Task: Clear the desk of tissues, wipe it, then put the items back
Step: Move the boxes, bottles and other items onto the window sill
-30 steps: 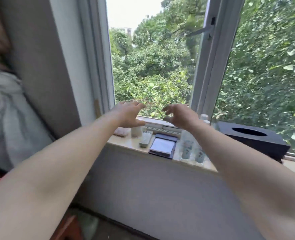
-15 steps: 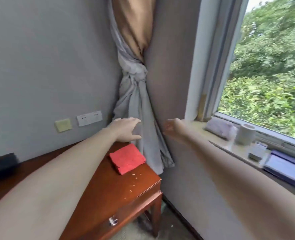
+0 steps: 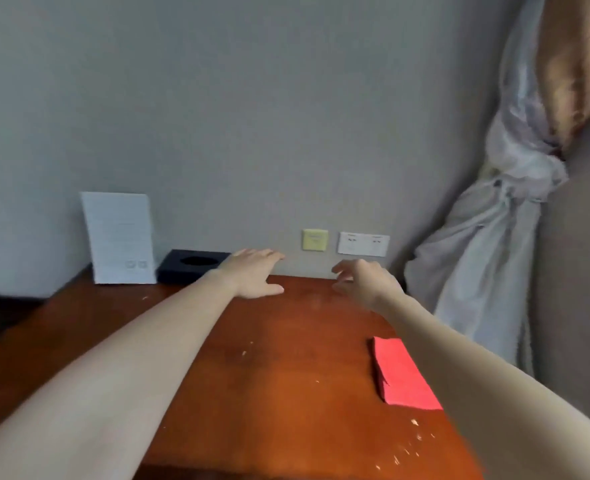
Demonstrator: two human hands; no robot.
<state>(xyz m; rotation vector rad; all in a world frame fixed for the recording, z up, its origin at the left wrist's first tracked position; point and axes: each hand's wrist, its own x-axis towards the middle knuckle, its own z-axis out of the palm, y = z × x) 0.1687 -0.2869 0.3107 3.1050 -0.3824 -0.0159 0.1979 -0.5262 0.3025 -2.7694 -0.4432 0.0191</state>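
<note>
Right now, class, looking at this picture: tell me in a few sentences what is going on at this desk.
A person stretches both bare arms over a wooden desk. The left hand, fingers straight, is near a black tissue box by the wall. The right hand, loosely curled, holds nothing. A folded red cloth lies untouched near the desk's right edge, and pale crumbs dot the wood, so wiping looks not yet done.
</note>
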